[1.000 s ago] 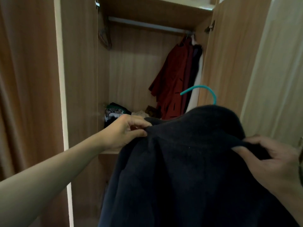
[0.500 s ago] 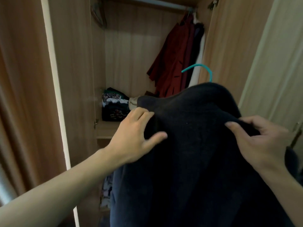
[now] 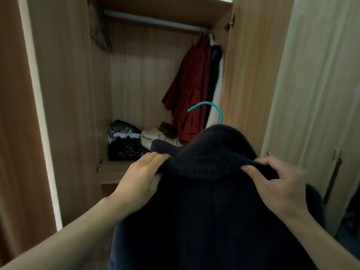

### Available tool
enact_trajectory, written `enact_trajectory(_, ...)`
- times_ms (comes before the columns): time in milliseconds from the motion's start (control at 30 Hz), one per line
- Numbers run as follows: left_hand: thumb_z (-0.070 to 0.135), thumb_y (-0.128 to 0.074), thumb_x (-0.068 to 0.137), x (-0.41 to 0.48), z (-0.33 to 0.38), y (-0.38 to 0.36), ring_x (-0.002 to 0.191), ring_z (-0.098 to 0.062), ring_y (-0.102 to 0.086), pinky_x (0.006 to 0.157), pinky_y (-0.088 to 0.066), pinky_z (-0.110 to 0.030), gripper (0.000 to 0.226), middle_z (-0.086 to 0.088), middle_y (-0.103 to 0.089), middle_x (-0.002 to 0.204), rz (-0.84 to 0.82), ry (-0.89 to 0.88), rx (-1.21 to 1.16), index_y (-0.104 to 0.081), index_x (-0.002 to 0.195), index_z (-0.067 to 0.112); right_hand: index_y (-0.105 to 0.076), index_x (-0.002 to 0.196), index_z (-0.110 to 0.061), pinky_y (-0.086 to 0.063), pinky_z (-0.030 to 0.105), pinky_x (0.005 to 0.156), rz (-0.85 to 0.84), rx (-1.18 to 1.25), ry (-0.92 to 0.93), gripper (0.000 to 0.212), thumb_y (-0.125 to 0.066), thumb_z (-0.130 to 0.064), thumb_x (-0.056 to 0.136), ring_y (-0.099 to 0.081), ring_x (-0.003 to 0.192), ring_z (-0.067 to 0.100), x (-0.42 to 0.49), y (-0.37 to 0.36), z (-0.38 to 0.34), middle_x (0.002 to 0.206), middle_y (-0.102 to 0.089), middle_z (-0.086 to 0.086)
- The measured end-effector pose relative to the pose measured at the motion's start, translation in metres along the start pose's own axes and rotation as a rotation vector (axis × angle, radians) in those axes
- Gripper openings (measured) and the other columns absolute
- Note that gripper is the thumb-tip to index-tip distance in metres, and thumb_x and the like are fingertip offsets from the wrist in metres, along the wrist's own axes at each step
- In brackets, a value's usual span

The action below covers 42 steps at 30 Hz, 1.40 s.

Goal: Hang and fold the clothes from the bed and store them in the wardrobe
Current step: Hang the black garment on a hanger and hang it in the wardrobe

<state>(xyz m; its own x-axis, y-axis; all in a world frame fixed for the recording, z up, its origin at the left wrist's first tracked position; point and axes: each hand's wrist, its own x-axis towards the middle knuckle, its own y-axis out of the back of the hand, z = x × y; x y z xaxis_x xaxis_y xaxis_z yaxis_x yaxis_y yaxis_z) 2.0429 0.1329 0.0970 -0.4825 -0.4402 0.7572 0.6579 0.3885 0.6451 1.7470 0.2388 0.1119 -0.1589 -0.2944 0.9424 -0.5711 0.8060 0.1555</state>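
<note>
A dark navy fleece garment [image 3: 210, 207] hangs in front of me on a teal hanger [image 3: 209, 108], whose hook sticks up above the collar. My left hand [image 3: 140, 178] grips the left end of the folded collar. My right hand [image 3: 276, 184] pinches the collar's right end. The open wardrobe [image 3: 64, 94] stands straight ahead, with a metal rail [image 3: 152, 20] across its top. The hanger's body is hidden inside the garment.
A red coat [image 3: 189, 94] and dark and white garments hang at the rail's right end. Folded clothes [image 3: 124, 141] are piled on the wardrobe's shelf at the left. The right door [image 3: 253, 75] stands open beside closed pale doors [image 3: 321, 94].
My left hand went from lying flat on the garment's shoulder to gripping the collar's left end. The view tilted up, showing the rail again.
</note>
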Motion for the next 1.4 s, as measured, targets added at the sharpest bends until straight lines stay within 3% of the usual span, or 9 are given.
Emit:
enact_trajectory(200, 0.012, -0.053, 0.085, 0.012, 0.008, -0.013, 0.097, -0.026, -0.062, 0.075, -0.055, -0.040, 0.042, -0.002, -0.064, 0.109, 0.109, -0.019, 0.086, -0.057, 0.127, 0.013, -0.070, 0.079, -0.021, -0.045, 0.010, 0.061, -0.036, 0.003, -0.034, 0.017, -0.080, -0.034, 0.077, -0.063, 0.066, 0.001, 0.000, 0.002, 0.016, 0.072, -0.067, -0.014)
enact_trajectory(300, 0.020, -0.044, 0.087, 0.025, 0.010, -0.013, 0.093, -0.025, -0.062, 0.071, -0.055, -0.039, 0.041, -0.004, -0.065, 0.104, 0.173, -0.069, 0.174, -0.052, 0.127, 0.016, -0.067, 0.082, -0.023, -0.043, 0.006, 0.064, -0.053, -0.007, -0.015, 0.016, -0.079, -0.034, 0.079, -0.062, 0.071, -0.001, 0.005, 0.002, 0.023, 0.074, -0.065, -0.016)
enact_trajectory(467, 0.014, -0.045, 0.092, 0.060, 0.005, -0.007, 0.090, -0.032, -0.064, 0.070, -0.054, -0.046, 0.035, -0.008, -0.066, 0.106, 0.277, -0.125, 0.316, -0.054, 0.126, 0.014, -0.068, 0.095, -0.018, -0.042, 0.003, 0.075, -0.084, -0.010, 0.012, 0.024, -0.071, -0.039, 0.085, -0.061, 0.084, -0.001, 0.028, -0.001, 0.037, 0.087, -0.063, -0.021)
enact_trajectory(733, 0.013, -0.052, 0.089, 0.097, -0.015, 0.003, 0.092, -0.028, -0.064, 0.069, -0.047, -0.041, 0.030, -0.005, -0.067, 0.106, 0.341, -0.151, 0.464, -0.066, 0.115, 0.009, -0.068, 0.096, -0.014, -0.050, 0.014, 0.067, -0.021, 0.061, 0.063, 0.025, -0.065, -0.037, 0.084, -0.064, 0.081, 0.004, 0.065, -0.039, 0.056, 0.087, -0.066, -0.010)
enact_trajectory(933, 0.013, -0.050, 0.091, 0.119, -0.073, -0.010, 0.087, -0.028, -0.064, 0.067, -0.044, -0.038, 0.028, -0.005, -0.066, 0.102, 0.397, -0.152, 0.514, -0.065, 0.114, 0.009, -0.069, 0.092, -0.016, -0.052, 0.025, 0.063, -0.013, 0.054, 0.079, 0.021, -0.070, -0.036, 0.083, -0.064, 0.074, 0.004, 0.091, -0.099, 0.072, 0.083, -0.066, -0.013)
enact_trajectory(1200, 0.016, -0.048, 0.090, 0.172, -0.176, -0.024, 0.089, -0.028, -0.062, 0.067, -0.043, -0.036, 0.031, -0.005, -0.065, 0.103, 0.462, -0.114, 0.435, -0.062, 0.117, 0.009, -0.071, 0.092, -0.019, -0.051, 0.025, 0.057, 0.052, -0.101, 0.182, 0.023, -0.073, -0.039, 0.080, -0.062, 0.066, 0.006, 0.157, -0.191, 0.083, 0.084, -0.066, -0.014)
enact_trajectory(1400, 0.004, -0.064, 0.084, 0.226, -0.247, -0.035, 0.093, -0.030, -0.061, 0.067, -0.050, -0.041, 0.035, -0.006, -0.063, 0.105, 0.472, -0.094, 0.365, -0.062, 0.118, 0.008, -0.069, 0.089, -0.021, -0.048, 0.024, 0.051, 0.116, -0.212, 0.236, 0.017, -0.078, -0.032, 0.080, -0.061, 0.063, 0.008, 0.207, -0.254, 0.093, 0.079, -0.060, -0.018)
